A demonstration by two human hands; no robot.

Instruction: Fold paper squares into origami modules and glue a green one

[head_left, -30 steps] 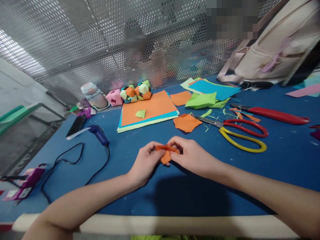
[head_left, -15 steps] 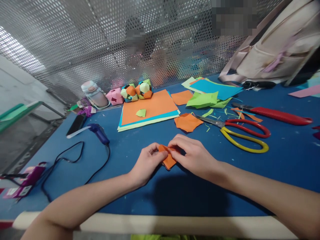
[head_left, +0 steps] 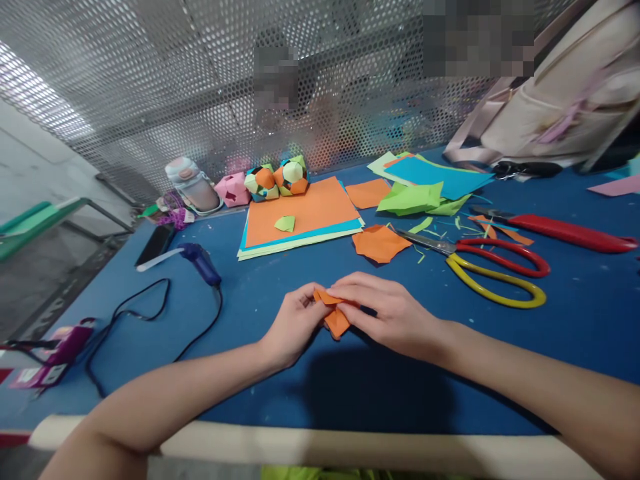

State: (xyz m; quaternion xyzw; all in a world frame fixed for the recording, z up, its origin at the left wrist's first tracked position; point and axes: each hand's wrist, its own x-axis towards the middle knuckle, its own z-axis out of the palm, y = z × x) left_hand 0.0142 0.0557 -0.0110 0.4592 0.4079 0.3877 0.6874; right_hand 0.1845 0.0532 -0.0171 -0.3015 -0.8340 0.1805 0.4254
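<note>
A small folded piece of orange paper is held between both hands just above the blue table. My left hand pinches its left side, the thumb lying on the front. On the right, my right hand grips the upper flap between thumb and fingers. The paper's back is hidden from me. Beyond the hands lie a cut orange paper piece and open scissors with one red and one yellow handle. A stack of coloured sheets carries a small folded green piece.
At left lies a blue glue gun with its cord. Red-handled pliers, green paper and scraps are at right. Folded paper balls and a bottle stand by the perforated metal screen. A bag sits back right.
The orange paper's upper flap has shifted under my right fingers, which now lie further left across it. The whole view has moved slightly.
</note>
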